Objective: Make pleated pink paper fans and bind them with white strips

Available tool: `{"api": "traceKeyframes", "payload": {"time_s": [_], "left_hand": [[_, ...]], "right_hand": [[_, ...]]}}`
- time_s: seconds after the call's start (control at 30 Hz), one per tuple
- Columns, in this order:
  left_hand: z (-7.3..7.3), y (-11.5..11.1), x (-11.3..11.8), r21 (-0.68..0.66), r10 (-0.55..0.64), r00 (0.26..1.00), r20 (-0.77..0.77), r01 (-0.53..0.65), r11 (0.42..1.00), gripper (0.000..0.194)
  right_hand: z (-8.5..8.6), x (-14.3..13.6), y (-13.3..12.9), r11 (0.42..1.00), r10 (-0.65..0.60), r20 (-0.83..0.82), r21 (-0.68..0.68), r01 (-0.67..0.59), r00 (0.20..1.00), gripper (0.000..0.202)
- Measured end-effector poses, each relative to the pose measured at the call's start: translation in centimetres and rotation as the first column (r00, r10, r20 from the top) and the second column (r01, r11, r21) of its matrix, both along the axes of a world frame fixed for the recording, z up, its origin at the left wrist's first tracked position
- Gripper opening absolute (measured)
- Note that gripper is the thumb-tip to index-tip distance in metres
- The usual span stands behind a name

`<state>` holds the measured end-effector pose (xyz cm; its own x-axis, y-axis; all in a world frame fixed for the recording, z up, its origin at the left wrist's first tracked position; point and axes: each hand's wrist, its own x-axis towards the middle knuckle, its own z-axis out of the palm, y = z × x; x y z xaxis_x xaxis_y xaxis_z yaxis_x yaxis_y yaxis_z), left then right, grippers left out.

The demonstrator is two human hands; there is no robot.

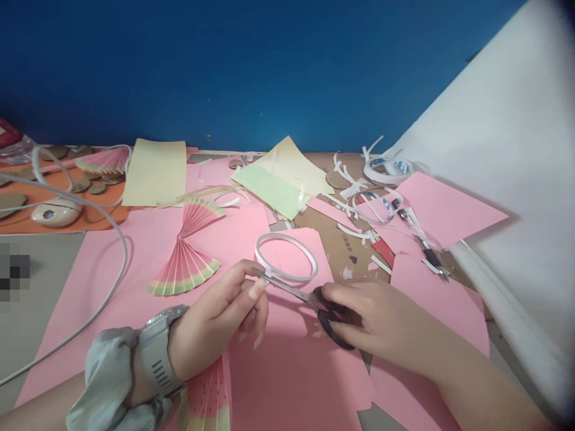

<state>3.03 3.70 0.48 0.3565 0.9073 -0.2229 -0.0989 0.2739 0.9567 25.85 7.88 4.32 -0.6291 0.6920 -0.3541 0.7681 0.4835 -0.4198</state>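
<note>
My right hand grips the black handles of a pair of scissors. The narrow blades point left and reach my left hand, which wears a grey watch. Between its thumb and index finger, the left hand pinches the end of a thin roll of white tape. The ring of tape stands tilted just beyond the blades, over pink paper. Left of it lies a pleated watermelon fan. Another pleated piece with dark seeds is partly hidden under my left wrist.
A white cable curves past a pale mouse-like device and an orange sheet. Yellow paper, a green-yellow sheet, tape rolls, white scraps and a pen lie behind. A white panel slants along the right.
</note>
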Motion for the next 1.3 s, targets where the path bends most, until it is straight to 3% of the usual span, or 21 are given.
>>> {"api": "traceKeyframes", "payload": {"time_s": [0.17,0.4,0.7,0.93,1.1,1.2,1.3], "left_hand": [[-0.5,0.0,-0.2,-0.008,-0.018,0.998,0.055,0.018,1.0,0.011],[0.0,0.0,0.0,-0.017,0.0,1.0,-0.018,0.0,1.0,0.015],[-0.3,0.0,-0.1,-0.03,-0.006,0.999,0.033,0.007,1.0,0.01],[-0.1,0.0,-0.1,-0.035,0.003,1.0,-0.005,-0.003,0.999,0.013],[-0.2,-0.2,-0.1,0.024,-0.025,0.998,-0.058,0.027,0.999,0.017],[0.1,-0.3,-0.1,0.128,-0.017,0.989,-0.144,0.035,0.991,0.017],[0.4,-0.4,-0.3,0.282,0.035,0.961,-0.276,0.046,0.958,0.014]], "right_hand": [[-0.3,0.3,-0.3,1.0,-0.02,0.001,-0.014,0.02,1.0,0.026],[-0.4,1.2,0.2,0.999,0.0,0.007,0.039,-0.001,1.0,0.021],[-0.3,0.5,-0.5,0.999,-0.024,0.014,-0.027,0.024,1.0,0.025],[-0.4,0.8,-0.2,0.999,-0.005,0.024,0.052,0.004,1.0,0.021],[0.1,0.3,-0.4,0.995,-0.025,-0.036,-0.101,0.022,0.999,0.025],[0.4,0.3,-0.3,0.958,-0.077,-0.082,-0.282,0.051,0.994,0.025],[0.5,0.6,-0.1,0.926,-0.066,-0.103,-0.378,0.023,0.993,0.027]]}}
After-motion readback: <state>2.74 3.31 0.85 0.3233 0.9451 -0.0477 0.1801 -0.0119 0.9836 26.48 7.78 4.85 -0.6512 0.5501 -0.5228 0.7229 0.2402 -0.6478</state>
